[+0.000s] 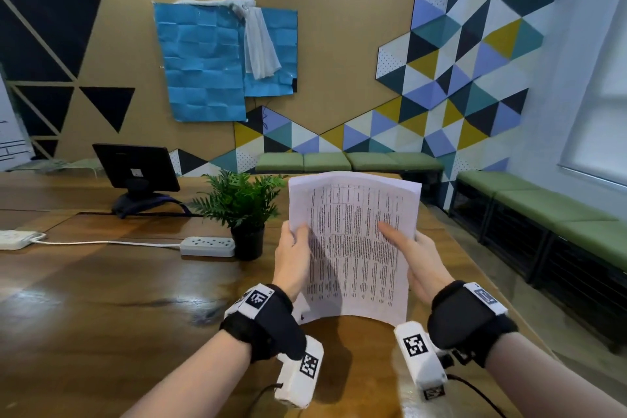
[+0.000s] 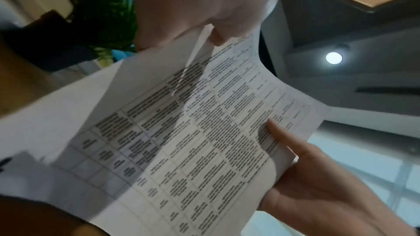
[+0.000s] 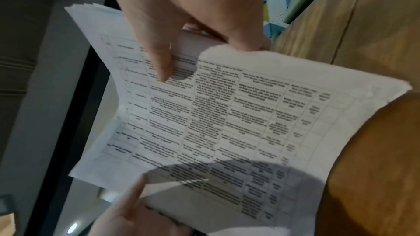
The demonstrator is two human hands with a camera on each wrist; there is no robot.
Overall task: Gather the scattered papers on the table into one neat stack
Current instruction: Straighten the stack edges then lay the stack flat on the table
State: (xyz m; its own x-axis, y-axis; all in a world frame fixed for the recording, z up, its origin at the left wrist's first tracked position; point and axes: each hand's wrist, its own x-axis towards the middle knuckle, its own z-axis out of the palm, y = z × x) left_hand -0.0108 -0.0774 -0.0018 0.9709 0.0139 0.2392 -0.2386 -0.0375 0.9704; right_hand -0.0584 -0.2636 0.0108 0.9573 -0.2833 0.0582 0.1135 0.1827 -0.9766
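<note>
Both hands hold one stack of papers (image 1: 353, 248) up in the air above the brown wooden table (image 1: 101, 299). The stack stands almost upright and bends a little, so its top edge curves over. The front page has a grid full of small black print. The words are too blurry to read.

The left hand (image 1: 293, 258) takes the left edge of the stack. Its grip is closed on the papers, with the thumb on the front page and the other fingers behind. The right hand (image 1: 415, 258) takes the right edge. Its grip is closed on the papers too, and its thumb (image 1: 393, 231) lies flat across the print.

In the left wrist view, the papers (image 2: 193, 141) fill most of the picture, and the right hand (image 2: 318, 177) holds the far edge from behind. In the right wrist view, the right hand (image 3: 193, 15) comes down from the top and pinches the papers (image 3: 227, 114), and the left hand (image 3: 136, 213) shows at the bottom edge. The sheets in the stack do not line up fully at the corners.

Each wrist wears a black band with a white camera box on it.

On the table behind the papers stands a small green plant (image 1: 241, 200) in a black pot. Beside the pot lies a white power strip (image 1: 207, 245) with a cord. Farther back sits a black screen (image 1: 135, 166) on a stand. Green benches (image 1: 346, 161) run along the wall with coloured triangles.
</note>
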